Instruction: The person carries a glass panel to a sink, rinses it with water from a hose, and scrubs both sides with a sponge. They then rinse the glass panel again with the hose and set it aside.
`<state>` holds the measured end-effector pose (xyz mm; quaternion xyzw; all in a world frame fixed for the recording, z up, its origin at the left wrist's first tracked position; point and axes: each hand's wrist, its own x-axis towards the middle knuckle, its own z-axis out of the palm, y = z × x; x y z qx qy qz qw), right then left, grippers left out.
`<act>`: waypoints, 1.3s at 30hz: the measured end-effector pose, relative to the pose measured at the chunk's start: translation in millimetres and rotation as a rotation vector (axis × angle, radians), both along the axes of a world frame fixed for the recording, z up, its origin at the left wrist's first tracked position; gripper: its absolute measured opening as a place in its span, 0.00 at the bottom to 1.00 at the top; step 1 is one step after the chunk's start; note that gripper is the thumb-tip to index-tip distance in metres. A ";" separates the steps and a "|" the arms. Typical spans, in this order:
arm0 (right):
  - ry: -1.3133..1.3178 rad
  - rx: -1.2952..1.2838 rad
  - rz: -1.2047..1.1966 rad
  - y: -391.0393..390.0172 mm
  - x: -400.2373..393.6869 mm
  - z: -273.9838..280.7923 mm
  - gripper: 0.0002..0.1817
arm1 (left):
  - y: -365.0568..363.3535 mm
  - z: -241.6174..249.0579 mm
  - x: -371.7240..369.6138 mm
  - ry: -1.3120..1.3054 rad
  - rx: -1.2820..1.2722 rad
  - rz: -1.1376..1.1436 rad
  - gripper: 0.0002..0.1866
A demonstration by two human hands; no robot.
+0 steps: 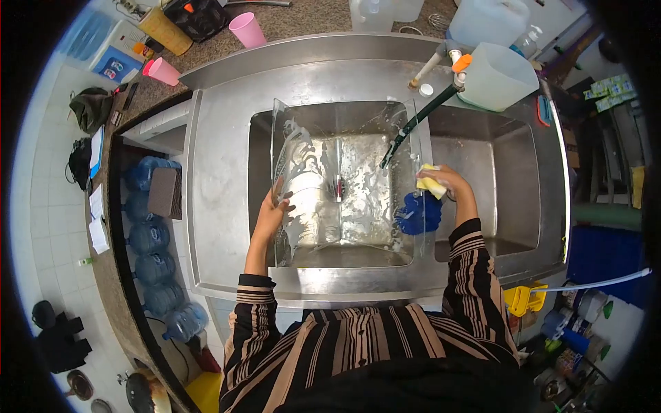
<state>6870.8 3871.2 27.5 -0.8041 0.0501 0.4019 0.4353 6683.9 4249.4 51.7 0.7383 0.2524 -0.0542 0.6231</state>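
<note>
A large clear panel (310,162), streaked with soap suds, lies across the left sink basin (261,131). My left hand (274,210) is closed round its left edge, with the fingers on its inner side. In my right hand (451,182) is a yellow sponge (432,184), pressed at the panel's right edge near the divider between the basins. Just below the sponge sits a bunched dark blue thing (418,213), seen partly through the clear material. Near the panel's middle is a small red and white piece (339,188).
A dark green hose (430,107) runs from the tap (454,65) down over the left basin. Behind the right basin (513,186) stands a translucent container (497,77). Pink cups (248,30) stand on the back counter, and water jugs (149,237) line the left shelf.
</note>
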 end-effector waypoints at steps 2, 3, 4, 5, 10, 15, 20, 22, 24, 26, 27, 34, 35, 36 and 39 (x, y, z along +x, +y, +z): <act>0.012 0.003 0.025 -1.1 1.9 2.1 0.25 | -17.1 6.7 4.5 0.034 0.004 0.003 0.28; 0.043 -0.018 0.018 5.1 -0.3 17.1 0.26 | -27.5 12.1 6.7 0.020 0.106 -0.018 0.28; 0.072 -0.039 0.009 5.9 1.9 26.7 0.28 | -35.9 15.1 9.5 0.003 0.207 -0.039 0.28; 0.091 0.058 0.118 -2.8 8.3 12.0 0.23 | -42.5 14.9 12.2 0.017 0.203 -0.029 0.28; -0.300 0.117 -0.070 -38.9 17.7 41.4 0.19 | -65.5 10.0 17.7 -0.033 0.406 -0.075 0.29; -0.959 0.114 -0.720 -70.8 88.1 150.9 0.23 | -72.1 7.9 18.1 -0.020 0.529 -0.063 0.29; -1.182 -0.208 -0.433 -121.8 243.2 139.8 0.19 | -80.8 2.8 19.4 -0.038 0.561 -0.053 0.29; -1.169 -0.375 -0.246 -112.6 266.1 132.9 0.18 | -83.0 2.0 18.2 -0.024 0.550 -0.044 0.29; -0.620 -0.189 -0.059 -102.8 284.2 117.4 0.20 | -85.3 4.3 18.7 -0.011 0.536 -0.034 0.28; -0.624 -0.236 0.000 -108.1 317.8 85.9 0.20 | -87.0 8.9 18.0 -0.009 0.529 -0.015 0.28; -0.620 -0.297 0.052 -108.9 325.0 81.4 0.20 | -87.0 8.7 17.9 -0.009 0.523 -0.003 0.28; -0.584 -0.481 0.259 -126.2 352.7 63.7 0.19 | -89.3 17.9 18.8 -0.022 0.491 0.033 0.27; -0.581 -0.493 0.272 -128.1 352.1 61.0 0.19 | -90.4 18.0 18.9 -0.004 0.490 0.034 0.27; -0.581 -0.502 0.285 -129.6 351.9 60.5 0.19 | -91.5 18.5 19.4 -0.028 0.519 0.027 0.28; -0.597 -0.537 0.332 -131.2 354.7 63.5 0.19 | -93.7 19.0 20.8 -0.047 0.547 0.010 0.28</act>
